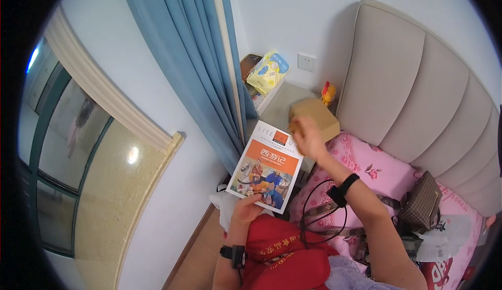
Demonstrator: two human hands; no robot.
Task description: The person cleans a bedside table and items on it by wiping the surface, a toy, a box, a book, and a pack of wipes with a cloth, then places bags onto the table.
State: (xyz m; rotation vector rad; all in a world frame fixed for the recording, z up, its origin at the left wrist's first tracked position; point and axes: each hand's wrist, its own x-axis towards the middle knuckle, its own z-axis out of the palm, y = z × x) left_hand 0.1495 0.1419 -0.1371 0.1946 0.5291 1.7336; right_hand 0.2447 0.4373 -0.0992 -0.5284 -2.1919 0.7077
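Basically one book (267, 167), frame centre, cover up. Left hand (247, 210) grasps its bottom edge, thumb on the cover. Right hand (309, 139) has bent fingers at the upper right edge; can't tell if it grips. Left edge runs close by the curtain (193, 65), so tight there; pink pillow (374, 172) crowds the right. Bare strip on the nightstand (277, 107), upper centre, between packet (267, 74) and box (323, 118). Count: one book, one packet, one box, one toy figure (328, 93), one brown handbag (422, 201) at right, two wrist straps (238, 256).
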